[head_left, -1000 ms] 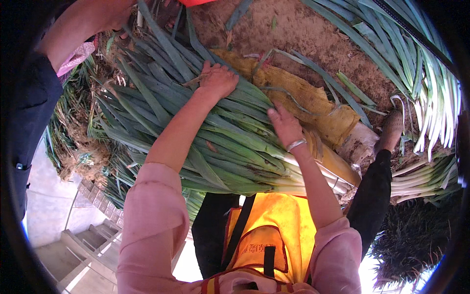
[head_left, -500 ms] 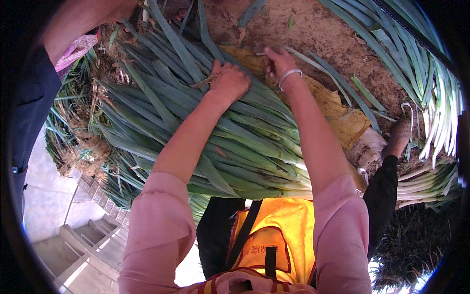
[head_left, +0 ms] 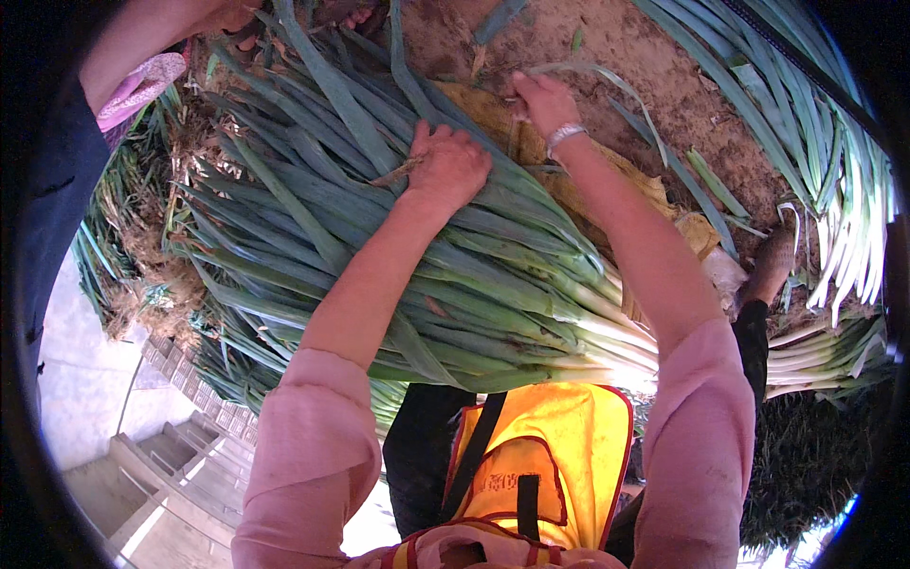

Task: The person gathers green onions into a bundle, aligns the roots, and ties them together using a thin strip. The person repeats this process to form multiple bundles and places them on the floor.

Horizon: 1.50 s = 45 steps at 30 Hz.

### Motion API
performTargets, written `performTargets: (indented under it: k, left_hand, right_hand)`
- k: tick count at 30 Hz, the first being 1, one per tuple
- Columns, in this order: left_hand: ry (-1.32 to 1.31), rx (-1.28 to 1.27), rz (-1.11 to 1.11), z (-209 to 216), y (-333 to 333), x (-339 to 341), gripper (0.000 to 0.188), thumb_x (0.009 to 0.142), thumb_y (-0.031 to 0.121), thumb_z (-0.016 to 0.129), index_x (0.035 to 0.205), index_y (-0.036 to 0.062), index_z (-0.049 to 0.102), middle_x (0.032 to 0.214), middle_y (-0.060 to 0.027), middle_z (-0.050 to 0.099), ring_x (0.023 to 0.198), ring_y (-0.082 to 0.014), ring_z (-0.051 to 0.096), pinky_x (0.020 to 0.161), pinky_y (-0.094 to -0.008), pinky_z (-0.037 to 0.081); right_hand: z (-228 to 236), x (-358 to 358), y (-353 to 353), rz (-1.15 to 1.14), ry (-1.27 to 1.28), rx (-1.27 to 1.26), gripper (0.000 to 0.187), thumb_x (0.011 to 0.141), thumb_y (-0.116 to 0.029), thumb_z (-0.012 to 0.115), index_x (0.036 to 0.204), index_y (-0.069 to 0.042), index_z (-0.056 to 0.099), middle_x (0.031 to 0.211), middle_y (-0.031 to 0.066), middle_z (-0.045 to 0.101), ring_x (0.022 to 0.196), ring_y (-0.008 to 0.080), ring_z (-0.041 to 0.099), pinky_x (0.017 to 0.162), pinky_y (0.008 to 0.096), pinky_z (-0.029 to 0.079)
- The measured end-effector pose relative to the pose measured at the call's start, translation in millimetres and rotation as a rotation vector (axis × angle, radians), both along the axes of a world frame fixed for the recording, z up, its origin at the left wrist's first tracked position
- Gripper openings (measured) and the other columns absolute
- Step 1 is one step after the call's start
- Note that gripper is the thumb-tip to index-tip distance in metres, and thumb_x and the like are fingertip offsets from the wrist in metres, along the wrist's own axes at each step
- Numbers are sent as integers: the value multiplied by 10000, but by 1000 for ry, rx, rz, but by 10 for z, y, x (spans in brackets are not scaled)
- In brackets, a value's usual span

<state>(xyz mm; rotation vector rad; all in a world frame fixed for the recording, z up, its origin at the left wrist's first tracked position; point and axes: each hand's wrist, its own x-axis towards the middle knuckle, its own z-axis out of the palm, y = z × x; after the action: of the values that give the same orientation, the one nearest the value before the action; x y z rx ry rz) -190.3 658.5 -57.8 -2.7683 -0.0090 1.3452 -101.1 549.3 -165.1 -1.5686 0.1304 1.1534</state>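
Note:
A large bunch of leeks lies across in front of me, green leaves to the left, pale stems to the lower right. On top of it rests my left hand, its fingers curled down over the leaves. Beside its knuckles a dry brown tie-like strip lies against the leaves. Just beyond the bunch, my right hand is closed in a pinch on a thin pale leaf strip that arcs off to the right. A bracelet circles that wrist. The fingertips of both hands are partly hidden.
More leeks lie at the far right. A yellow sack lies under the bunch on brown soil. Another person's arm enters at top left, near rooty plants. Concrete steps stand at lower left.
My right hand has moved slightly up, and the pale leaf strip now arcs higher. My left hand has shifted a little right and down. The bunch's stem ends show farther right.

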Motion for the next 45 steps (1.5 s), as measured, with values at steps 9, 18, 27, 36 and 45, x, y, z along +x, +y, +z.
performTargets:
  k: [9, 18, 27, 36, 45]
  left_hand:
    - [52, -18, -11, 38, 2, 78, 286, 872, 250, 400, 865, 113, 650, 896, -59, 602, 937, -221, 547, 904, -466, 325]
    - [-349, -193, 222, -204, 34, -111, 384, 881, 390, 404, 1151, 161, 553, 1059, -50, 603, 1098, -214, 489, 968, -505, 252]
    - [7, -68, 158, 25, 5, 105, 309, 903, 361, 436, 1084, 205, 631, 893, -47, 619, 935, -210, 543, 947, -406, 311]
    - [-112, -51, 147, 434, -66, -190, 292, 911, 310, 434, 1034, 147, 644, 949, -41, 636, 974, -220, 546, 936, -417, 331]
    - [-246, -77, 116, 582, -92, -280, 217, 891, 250, 499, 1000, 141, 651, 922, -29, 639, 944, -213, 559, 894, -392, 362]
  right_hand:
    - [341, -154, -1070, -270, 184, 36, 274, 913, -246, 516, 864, 5, 612, 635, 31, 540, 629, 134, 542, 618, 268, 427]
    - [740, 47, 95, 697, -674, 185, 267, 859, -286, 508, 941, -65, 633, 803, 146, 638, 760, 285, 616, 693, 371, 481]
    - [325, -348, -1012, 1136, -784, -456, 221, 815, -164, 525, 1011, -77, 578, 971, 120, 612, 915, 269, 609, 752, 419, 490]
    - [-375, -371, -993, 1059, -437, -76, 282, 873, -226, 445, 973, -38, 631, 934, 215, 634, 899, 363, 610, 803, 451, 479]
    - [-526, -65, -295, 995, -590, -159, 299, 872, -181, 418, 912, 3, 651, 979, 191, 634, 905, 342, 610, 793, 419, 497]
